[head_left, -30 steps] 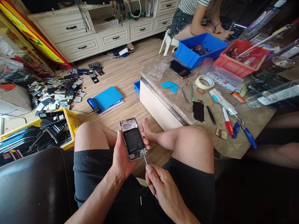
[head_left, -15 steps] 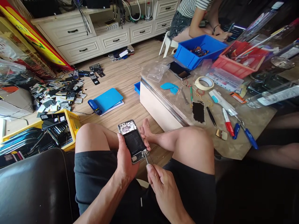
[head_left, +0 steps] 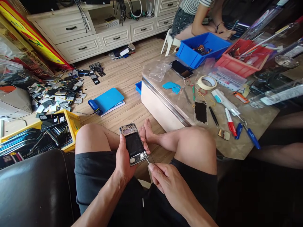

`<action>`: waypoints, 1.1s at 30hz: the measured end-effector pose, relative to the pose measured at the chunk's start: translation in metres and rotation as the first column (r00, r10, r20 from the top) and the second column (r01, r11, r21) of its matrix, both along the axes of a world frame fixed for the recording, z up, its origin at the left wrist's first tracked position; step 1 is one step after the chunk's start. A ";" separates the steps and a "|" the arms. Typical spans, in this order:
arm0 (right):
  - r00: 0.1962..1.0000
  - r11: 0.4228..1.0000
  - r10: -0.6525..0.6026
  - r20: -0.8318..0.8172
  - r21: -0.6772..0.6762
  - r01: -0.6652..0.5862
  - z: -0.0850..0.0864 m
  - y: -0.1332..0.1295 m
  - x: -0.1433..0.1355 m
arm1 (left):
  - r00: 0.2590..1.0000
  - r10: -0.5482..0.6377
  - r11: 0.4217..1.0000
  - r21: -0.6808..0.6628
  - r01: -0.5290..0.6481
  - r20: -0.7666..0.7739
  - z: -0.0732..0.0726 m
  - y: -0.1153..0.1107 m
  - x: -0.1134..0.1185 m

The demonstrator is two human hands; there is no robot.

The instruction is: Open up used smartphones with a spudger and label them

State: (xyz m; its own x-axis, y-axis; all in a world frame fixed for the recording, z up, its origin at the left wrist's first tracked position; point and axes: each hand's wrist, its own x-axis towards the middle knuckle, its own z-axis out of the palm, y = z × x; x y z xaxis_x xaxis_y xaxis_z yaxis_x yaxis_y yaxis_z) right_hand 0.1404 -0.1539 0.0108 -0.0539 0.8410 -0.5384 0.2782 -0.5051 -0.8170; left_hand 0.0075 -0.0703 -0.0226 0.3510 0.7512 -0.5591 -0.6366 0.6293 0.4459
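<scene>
Between the thumb and fingers of the left hand [head_left: 124, 161], firmly gripped, sits a coverless phone [head_left: 133, 142]. Just beyond the right hand [head_left: 163, 178], which pinches a slim metal tool [head_left: 146, 158], the tip is at the phone's near corner (contact is too small to confirm). Excess force could make it skid and damage small parts; a loose left grip could let the phone twist.

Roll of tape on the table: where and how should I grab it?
I'd pinch the roll of tape by its near rim from above, a finger in the hole: it lies flat, hole up. Free your right hand of the thin tool first.
</scene>
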 end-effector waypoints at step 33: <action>1.000 0.995 0.001 0.014 -0.097 0.000 0.014 0.004 -0.010 | 0.999 -0.027 0.997 0.067 0.030 -0.042 -0.011 -0.001 -0.003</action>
